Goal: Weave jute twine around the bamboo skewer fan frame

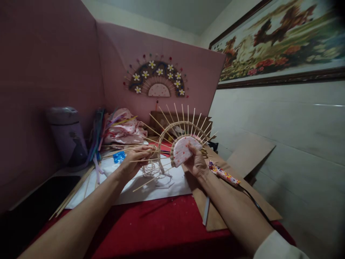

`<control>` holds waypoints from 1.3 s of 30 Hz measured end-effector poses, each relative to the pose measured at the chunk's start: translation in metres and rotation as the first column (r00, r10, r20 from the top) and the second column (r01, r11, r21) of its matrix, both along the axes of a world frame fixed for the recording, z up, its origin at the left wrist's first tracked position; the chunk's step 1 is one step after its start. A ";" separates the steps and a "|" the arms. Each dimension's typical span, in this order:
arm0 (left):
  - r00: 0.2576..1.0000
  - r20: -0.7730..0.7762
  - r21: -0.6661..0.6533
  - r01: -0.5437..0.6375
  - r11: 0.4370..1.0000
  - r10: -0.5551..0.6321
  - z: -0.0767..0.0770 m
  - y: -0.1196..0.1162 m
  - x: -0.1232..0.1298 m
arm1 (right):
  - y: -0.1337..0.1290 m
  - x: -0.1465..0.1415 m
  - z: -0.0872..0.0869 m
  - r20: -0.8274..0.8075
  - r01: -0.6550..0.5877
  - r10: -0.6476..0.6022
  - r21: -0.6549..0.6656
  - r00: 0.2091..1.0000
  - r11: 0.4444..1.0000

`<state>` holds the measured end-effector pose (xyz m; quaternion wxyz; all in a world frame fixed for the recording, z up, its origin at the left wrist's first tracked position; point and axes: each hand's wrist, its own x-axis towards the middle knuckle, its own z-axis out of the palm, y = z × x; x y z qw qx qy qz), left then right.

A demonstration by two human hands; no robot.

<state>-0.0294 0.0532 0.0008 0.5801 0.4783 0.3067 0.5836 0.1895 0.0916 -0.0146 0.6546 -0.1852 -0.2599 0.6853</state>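
A fan-shaped frame of thin wooden sticks (183, 114) is held up above the table. At its base is a half-round panel (183, 151) covered in pink dotted cloth, which my right hand (196, 162) grips with the thumb across its front. A braided twine arc (172, 125) runs across the sticks. At the frame's left side, my left hand (138, 157) has its fingers closed around a small bundle of twine (153, 150), close to the lower sticks. Loose pale cord (151, 169) lies below the frame.
A flower-printed glue gun (223, 174) with a black cable lies on cardboard (258, 201) at right. White paper (129, 196) covers part of the red cloth (151, 223). A purple tumbler (67, 136), ribbons and pink fabric (125, 126) stand behind. A finished fan (157, 77) hangs on the pink board.
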 end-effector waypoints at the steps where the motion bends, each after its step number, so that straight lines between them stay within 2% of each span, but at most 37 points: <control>1: 1.000 0.006 0.004 -0.005 1.000 0.005 0.000 0.000 -0.001 | 0.001 0.001 0.000 -0.008 0.016 -0.016 0.010 1.000 1.000; 6: 0.993 0.064 0.005 -0.095 0.995 0.095 0.000 0.004 -0.005 | 0.007 0.008 0.000 -0.014 0.077 -0.076 0.044 0.997 0.996; 10: 0.992 0.090 -0.065 -0.084 0.994 0.089 0.001 0.006 -0.008 | 0.011 0.013 0.001 0.002 0.106 -0.106 0.036 0.994 0.994; 12: 0.990 0.082 -0.030 -0.110 0.994 0.112 0.001 0.006 -0.008 | 0.012 0.015 0.002 0.025 0.120 -0.121 0.033 0.992 0.992; 14: 0.979 0.072 0.033 -0.193 0.981 0.190 0.002 0.006 -0.008 | 0.015 0.017 0.002 0.035 0.166 -0.167 0.030 0.985 0.986; 16: 0.948 0.053 0.065 -0.318 0.946 0.315 0.002 0.007 -0.009 | 0.017 0.018 0.002 0.037 0.213 -0.214 0.023 0.976 0.977; 18: 0.886 0.010 0.113 -0.461 0.880 0.463 0.002 0.009 -0.010 | 0.018 0.019 0.002 0.046 0.238 -0.239 0.023 0.970 0.971; 21: 0.784 -0.068 0.300 -0.574 0.762 0.617 0.000 0.010 -0.010 | 0.018 0.018 0.003 0.047 0.257 -0.259 0.041 0.965 0.965; 23: 0.755 -0.106 0.426 -0.554 0.716 0.647 -0.001 0.009 -0.008 | 0.017 0.016 0.004 0.032 0.272 -0.273 0.038 0.962 0.962; 28: 0.730 -0.256 0.597 -0.396 0.698 0.634 -0.002 0.001 0.000 | 0.014 0.013 0.006 0.028 0.260 -0.261 0.041 0.965 0.965; 31: 0.691 -0.314 0.686 -0.309 0.658 0.651 -0.001 -0.001 0.003 | 0.015 0.012 0.004 0.022 0.266 -0.268 0.055 0.963 0.962; 35: 0.636 -0.384 0.766 -0.185 0.616 0.669 -0.003 -0.002 0.006 | 0.016 0.011 0.001 0.036 0.231 -0.234 0.071 0.972 0.970; 39: 0.545 -0.444 0.807 -0.102 0.581 0.711 -0.010 -0.001 0.009 | 0.018 0.009 -0.003 0.033 0.199 -0.203 0.102 0.979 0.975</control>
